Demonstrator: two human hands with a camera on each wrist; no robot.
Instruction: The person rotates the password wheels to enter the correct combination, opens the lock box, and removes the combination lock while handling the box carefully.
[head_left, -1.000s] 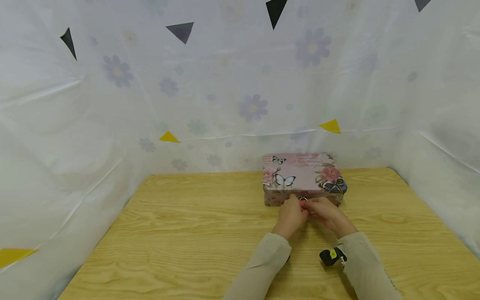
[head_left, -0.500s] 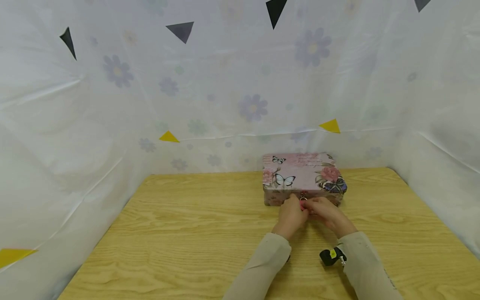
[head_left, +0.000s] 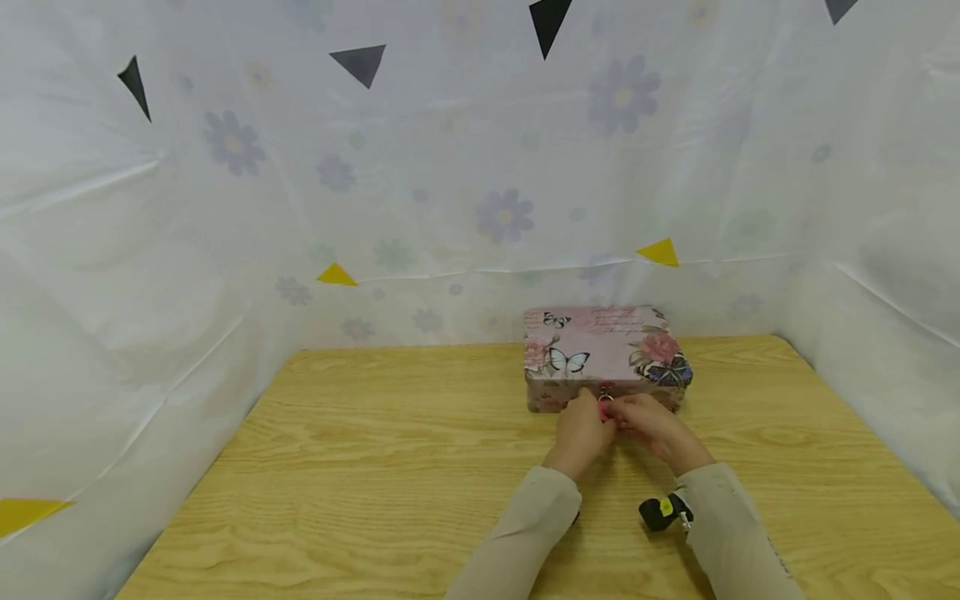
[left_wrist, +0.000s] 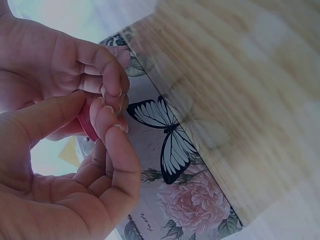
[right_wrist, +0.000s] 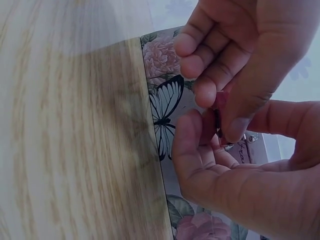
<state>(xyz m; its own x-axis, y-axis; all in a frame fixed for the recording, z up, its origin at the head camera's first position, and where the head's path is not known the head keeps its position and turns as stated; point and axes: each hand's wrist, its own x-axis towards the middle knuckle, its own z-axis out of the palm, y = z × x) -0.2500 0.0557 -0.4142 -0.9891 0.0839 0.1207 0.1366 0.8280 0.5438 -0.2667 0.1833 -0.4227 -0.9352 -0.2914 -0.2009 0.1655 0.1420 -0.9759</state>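
Both hands meet at the front of a pink tin box printed with butterflies and roses, its lid down. A small red padlock with a silver ring-like shackle hangs at the box's latch. My left hand pinches the padlock between thumb and fingertips, as the left wrist view shows. From the other side my right hand grips the padlock, its thumb and curled fingers close against the left fingertips. Much of the red body is covered by fingers.
The box stands at the back right of a wood-grain table, close to a white flowered curtain. A black wrist-worn device sits beside the right sleeve. Yellow triangles mark the curtain.
The hands, padlock and box hold almost still; the head view has only shifted very slightly.
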